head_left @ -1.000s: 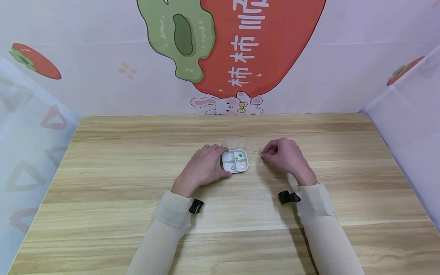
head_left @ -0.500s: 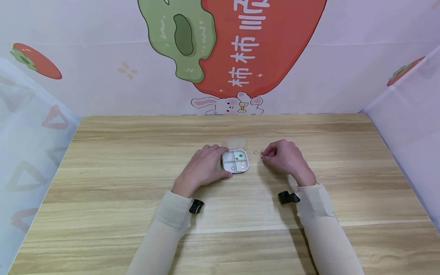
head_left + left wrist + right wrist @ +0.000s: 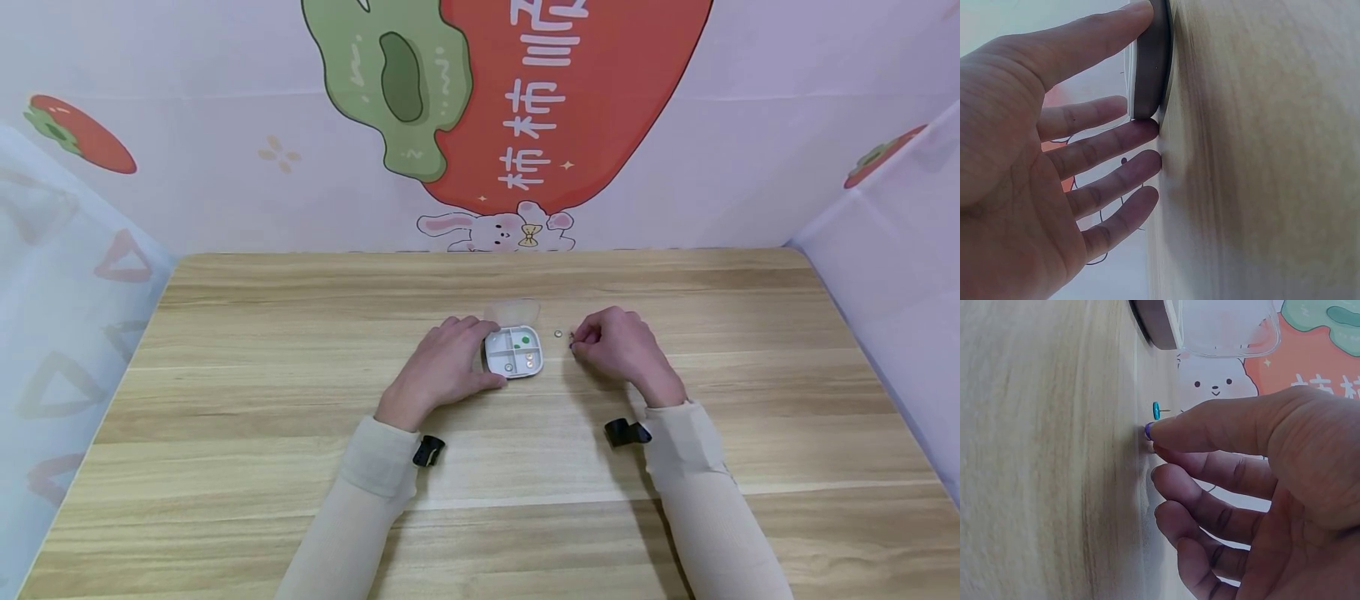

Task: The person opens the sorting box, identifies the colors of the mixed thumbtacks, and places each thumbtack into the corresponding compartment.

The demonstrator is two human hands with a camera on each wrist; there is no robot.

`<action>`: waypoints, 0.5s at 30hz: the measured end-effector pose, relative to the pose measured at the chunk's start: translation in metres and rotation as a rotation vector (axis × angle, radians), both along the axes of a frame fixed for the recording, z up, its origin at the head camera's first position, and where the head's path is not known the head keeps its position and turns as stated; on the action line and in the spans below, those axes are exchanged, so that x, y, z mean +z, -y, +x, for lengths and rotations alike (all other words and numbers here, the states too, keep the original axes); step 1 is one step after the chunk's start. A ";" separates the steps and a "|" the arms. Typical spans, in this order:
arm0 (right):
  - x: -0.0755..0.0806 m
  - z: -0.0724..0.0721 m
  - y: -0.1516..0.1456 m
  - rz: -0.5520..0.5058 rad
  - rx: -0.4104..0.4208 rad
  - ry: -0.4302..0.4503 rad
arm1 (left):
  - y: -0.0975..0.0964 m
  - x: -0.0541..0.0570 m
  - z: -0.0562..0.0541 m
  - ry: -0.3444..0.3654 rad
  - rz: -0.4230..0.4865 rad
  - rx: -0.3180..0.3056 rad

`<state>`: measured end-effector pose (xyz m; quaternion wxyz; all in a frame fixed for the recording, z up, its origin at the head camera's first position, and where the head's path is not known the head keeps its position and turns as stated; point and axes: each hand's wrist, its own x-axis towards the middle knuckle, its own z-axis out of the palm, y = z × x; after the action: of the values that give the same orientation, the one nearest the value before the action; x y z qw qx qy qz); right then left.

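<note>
A small white four-compartment pill box (image 3: 541, 352) lies on the table with its clear lid (image 3: 519, 312) flipped back. My left hand (image 3: 441, 364) holds it from the left, thumb at the near edge and index finger at the far corner. Green bits (image 3: 525, 339) lie in the far right compartment, small round pieces (image 3: 529, 359) in the near right one, and another piece (image 3: 508, 367) in the near left. Right of the box, my right hand (image 3: 618, 346) pinches a purple thumbtack (image 3: 1148, 431) at the tabletop between thumb and index finger. Beside it a teal thumbtack (image 3: 1156, 410) stands point up.
The wooden table (image 3: 300, 500) meets a printed cloth backdrop (image 3: 240, 183) behind the box, with cloth at both sides. Black wrist devices (image 3: 429, 451) sit by both cuffs.
The right thumb and index finger have closed over the purple thumbtack, and that hand has shifted slightly towards the near edge. The left hand and pill box stay put.
</note>
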<state>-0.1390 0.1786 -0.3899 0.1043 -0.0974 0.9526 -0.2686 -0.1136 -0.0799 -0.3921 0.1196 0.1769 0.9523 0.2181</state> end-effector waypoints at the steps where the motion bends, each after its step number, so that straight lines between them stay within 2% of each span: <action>1: 0.000 0.000 0.000 -0.001 0.001 0.000 | 0.000 0.000 0.000 0.000 0.000 0.000; 7: 0.002 -0.001 0.000 -0.051 0.002 0.026 | 0.000 0.000 0.001 0.000 -0.002 0.001; 15: 0.004 -0.001 0.004 -0.255 0.003 0.111 | 0.001 0.001 0.001 0.004 0.004 -0.001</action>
<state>-0.1398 0.1747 -0.3857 0.1440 -0.0964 0.9034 -0.3923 -0.1130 -0.0804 -0.3910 0.1211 0.1773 0.9516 0.2200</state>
